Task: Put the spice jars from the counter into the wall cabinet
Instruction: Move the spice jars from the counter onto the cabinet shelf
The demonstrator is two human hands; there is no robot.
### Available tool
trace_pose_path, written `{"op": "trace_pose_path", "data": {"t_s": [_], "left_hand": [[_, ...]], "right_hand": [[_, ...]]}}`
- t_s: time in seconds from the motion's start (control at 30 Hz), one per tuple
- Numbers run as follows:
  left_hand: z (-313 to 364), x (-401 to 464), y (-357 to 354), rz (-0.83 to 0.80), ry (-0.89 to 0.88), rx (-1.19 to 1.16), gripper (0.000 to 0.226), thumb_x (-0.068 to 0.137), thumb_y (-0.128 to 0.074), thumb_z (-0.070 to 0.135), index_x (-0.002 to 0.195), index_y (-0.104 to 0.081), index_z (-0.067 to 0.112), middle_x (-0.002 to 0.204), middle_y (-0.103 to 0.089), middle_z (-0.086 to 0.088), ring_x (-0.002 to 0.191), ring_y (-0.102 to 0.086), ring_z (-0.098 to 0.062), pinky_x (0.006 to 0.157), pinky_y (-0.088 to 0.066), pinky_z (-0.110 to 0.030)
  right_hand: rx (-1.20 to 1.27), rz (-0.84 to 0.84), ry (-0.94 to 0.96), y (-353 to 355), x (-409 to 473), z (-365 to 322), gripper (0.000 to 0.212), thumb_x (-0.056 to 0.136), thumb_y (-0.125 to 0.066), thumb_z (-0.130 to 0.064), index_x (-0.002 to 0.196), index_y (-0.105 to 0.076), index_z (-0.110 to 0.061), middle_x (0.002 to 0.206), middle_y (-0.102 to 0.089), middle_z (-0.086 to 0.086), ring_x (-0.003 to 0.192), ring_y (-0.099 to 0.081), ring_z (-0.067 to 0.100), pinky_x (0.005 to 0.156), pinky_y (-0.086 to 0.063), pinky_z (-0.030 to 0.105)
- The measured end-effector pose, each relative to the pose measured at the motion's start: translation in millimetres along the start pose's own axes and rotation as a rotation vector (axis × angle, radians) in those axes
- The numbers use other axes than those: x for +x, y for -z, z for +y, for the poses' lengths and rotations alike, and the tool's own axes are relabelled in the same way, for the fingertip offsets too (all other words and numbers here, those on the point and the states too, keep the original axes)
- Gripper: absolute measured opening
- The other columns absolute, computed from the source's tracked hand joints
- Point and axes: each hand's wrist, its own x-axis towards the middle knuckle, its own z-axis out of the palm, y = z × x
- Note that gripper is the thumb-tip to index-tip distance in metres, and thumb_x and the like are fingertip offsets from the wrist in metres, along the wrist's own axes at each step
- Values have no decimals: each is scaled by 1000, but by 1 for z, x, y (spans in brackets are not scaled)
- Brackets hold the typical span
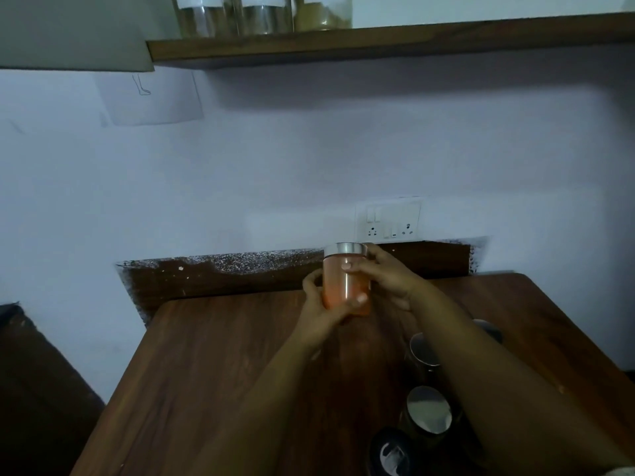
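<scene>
Both hands, left hand point(321, 304) and right hand point(385, 276), had fingers curled round the orange spice jar point(345, 283), held just above the counter point(223, 355). Pickup step; next likely a lift to the cabinet shelf point(378, 42), keeping it upright.

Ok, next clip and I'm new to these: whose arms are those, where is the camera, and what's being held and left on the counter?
There is no robot here; a person wears a camera on the head, looking down at their own arms. Both hands, the left hand and the right hand, grip an orange spice jar with a metal lid. On the wooden counter stand more jars near the right arm. A shelf above holds glass jars.
</scene>
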Motion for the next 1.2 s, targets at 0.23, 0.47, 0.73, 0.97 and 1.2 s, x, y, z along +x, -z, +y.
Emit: {"op": "trace_pose_path", "data": {"t_s": [0.23, 0.47, 0.73, 0.97, 1.2], "left_hand": [[10, 6, -22, -87, 20, -51, 83, 49, -79, 40, 123, -44, 29, 124, -56, -8, 105, -62, -24, 76, -56, -33], [6, 17, -57, -22, -171, 329, 104, 53, -92, 36, 134, -26, 29, 126, -56, 1, 108, -63, -12, 85, -58, -30], [22, 10, -82, -211, 24, -109, 104, 57, -86, 10, 142, -29, 31, 129, -55, -7, 112, -62, -22, 89, -55, -41], [20, 5, -105, -183, -127, 100, 123, 62, -90, 12, 149, -7, 42, 137, -43, 11, 118, -59, -16, 89, -56, -34], [23, 0, -124, -59, -250, 133, 115, 71, -84, 6, 149, -7, 42, 143, -38, 11, 123, -53, -8, 86, -53, -21]], "right_hand": [[147, -5, 16, 21, 3, -2, 64, 73, -79, -30, 128, -51, -15, 119, -65, 9, 106, -64, 25, 88, -54, 41], [-74, 162, 30, 47, 0, -6, 62, 59, -89, -33, 112, -60, -21, 107, -69, 6, 95, -70, 27, 84, -58, 45], [10, 2, 36, 81, -13, -22, 50, 76, -76, -32, 121, -58, -19, 113, -68, 12, 103, -67, 32, 90, -55, 48], [152, 20, 39, 96, -28, -22, 58, 71, -73, -30, 124, -53, -18, 115, -66, 13, 98, -67, 30, 80, -57, 44], [193, -78, 39, 105, -41, -17, 78, 74, -76, -29, 141, -36, -29, 130, -58, 9, 113, -61, 30, 87, -55, 44]]}}
